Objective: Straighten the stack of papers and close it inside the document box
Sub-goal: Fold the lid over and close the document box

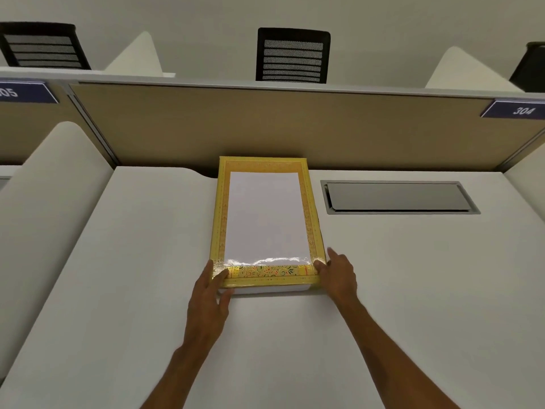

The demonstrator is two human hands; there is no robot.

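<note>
A yellow document box [309, 215] with an ornate gold border lies flat on the white desk, its far end against the partition. Its lid has a clear window through which white paper [265, 216] shows. A white edge [274, 289] shows under the lid's near rim. My left hand [211, 296] grips the near left corner, thumb on top of the lid. My right hand [339, 271] holds the near right corner, fingers along the side.
The white desk [147, 276] spreads around the box. A grey cable hatch [398, 197] is set in the desk to the right. A tan partition [265, 125] stands behind; white side dividers [53, 178] flank the desk. Black chairs [292, 56] are beyond.
</note>
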